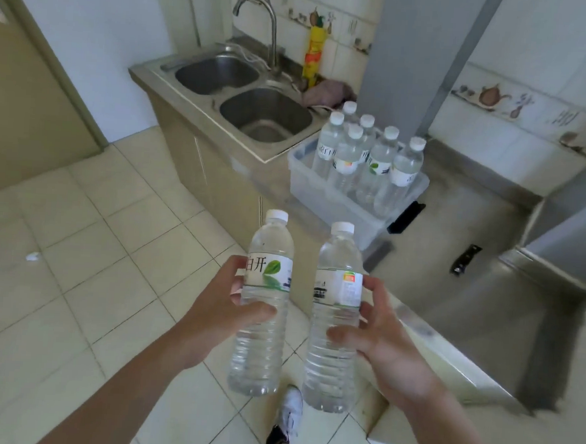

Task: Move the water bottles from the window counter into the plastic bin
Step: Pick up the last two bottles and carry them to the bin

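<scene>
Hands clasp one upright water bottle each, left hand (pixel 227 298) and right hand (pixel 379 325), well short of the plastic bin (pixel 324 189); best lowered singly into its near gaps.

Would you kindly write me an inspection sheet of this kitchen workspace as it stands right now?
Surface: grey counter, worn and stained, carrying the plastic bin beside the double sink.
Job's things: six capped water bottles stand upright in the bin; two more are in hand.
Clutter: yellow bottle and pinkish cloth behind the sink; small dark object on the counter.
Grippers: left hand grips the leaf-label bottle; right hand grips the other bottle; both upright.
Cables: nothing seen.
Surroundings: tiled floor, faucet, decorated wall tiles, white shoe below.
</scene>
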